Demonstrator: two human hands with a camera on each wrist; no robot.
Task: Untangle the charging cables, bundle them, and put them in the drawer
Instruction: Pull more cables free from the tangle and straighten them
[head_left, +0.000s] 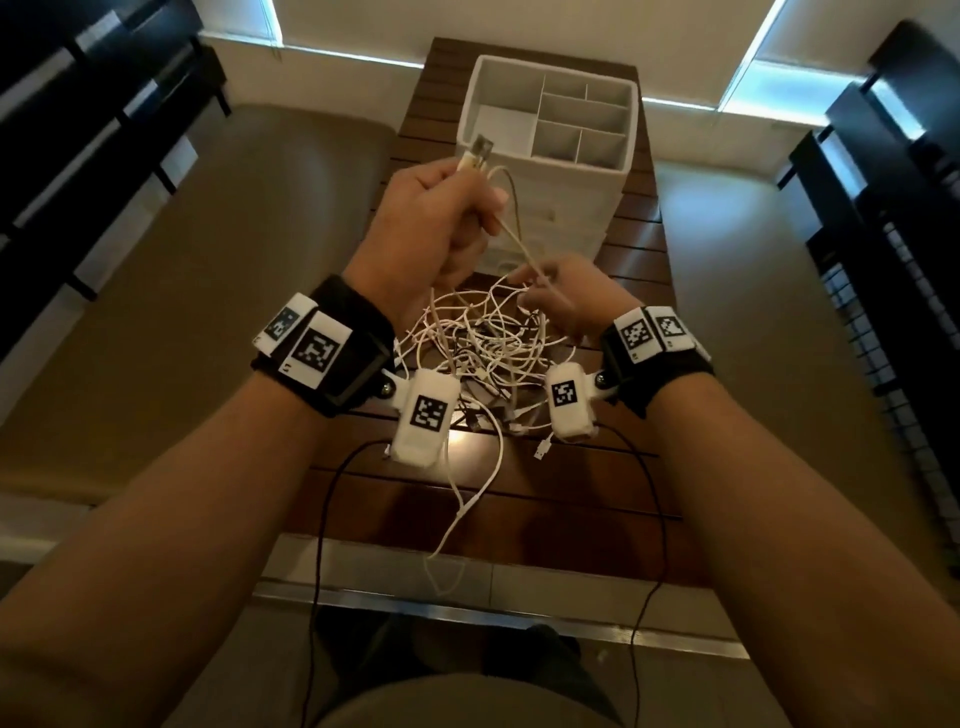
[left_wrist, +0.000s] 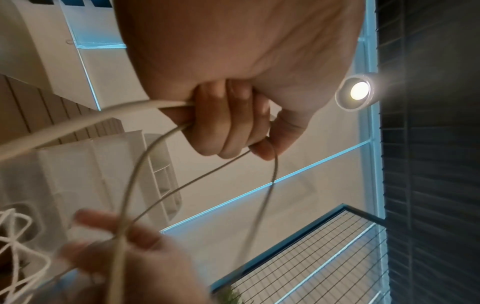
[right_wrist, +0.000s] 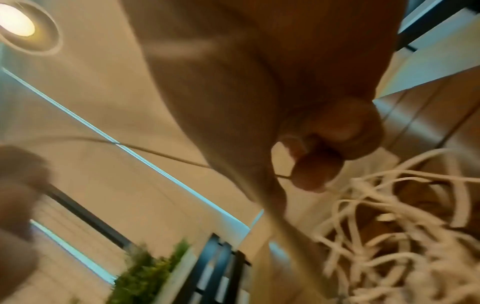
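Observation:
A tangle of white charging cables (head_left: 483, 348) lies on the dark slatted table (head_left: 639, 244), with loose ends trailing toward me. My left hand (head_left: 441, 218) is raised above the pile, its fingers (left_wrist: 228, 127) curled round one white cable (left_wrist: 78, 121) whose USB plug (head_left: 480, 148) sticks up past the thumb. From there the same cable (head_left: 514, 239) runs down to my right hand (head_left: 561, 296), which pinches it just over the tangle (right_wrist: 389, 226). The right wrist view is blurred.
A white drawer unit (head_left: 550, 171) stands behind the cables; its open top shows several divided compartments. Black wires from the wrist cameras hang over the table's near edge (head_left: 467, 525). Dark furniture flanks both sides, with tan floor around.

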